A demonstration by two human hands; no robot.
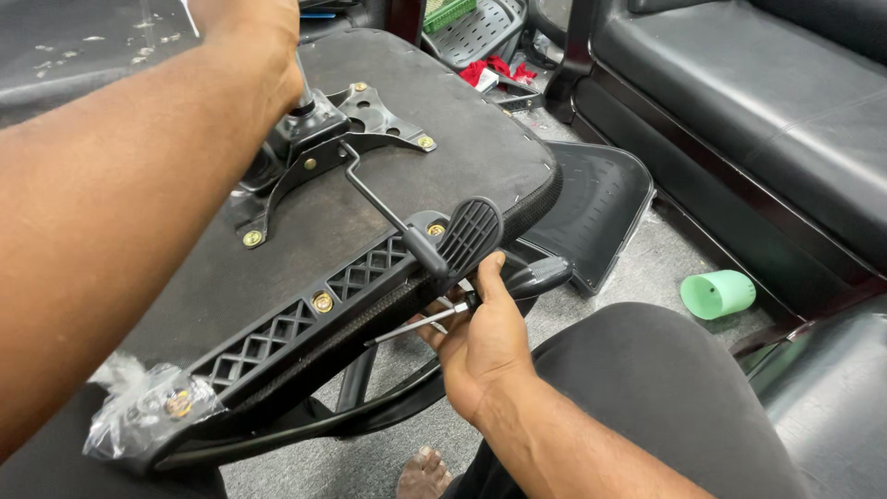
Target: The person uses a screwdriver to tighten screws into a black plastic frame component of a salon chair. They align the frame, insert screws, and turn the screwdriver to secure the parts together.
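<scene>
Right hand [480, 346] gripping screwdriver [517, 282], probably beside seat [370, 185]

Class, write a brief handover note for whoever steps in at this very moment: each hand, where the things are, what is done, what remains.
Left hand: gripping the black metal tilt mechanism on the upturned black fabric chair seat.
Right hand: holding a black-handled screwdriver beside the seat's edge.
Done: brass-coloured bolts sit in the black plastic armrest bracket.
Left: whether they are tight cannot be told.
</scene>
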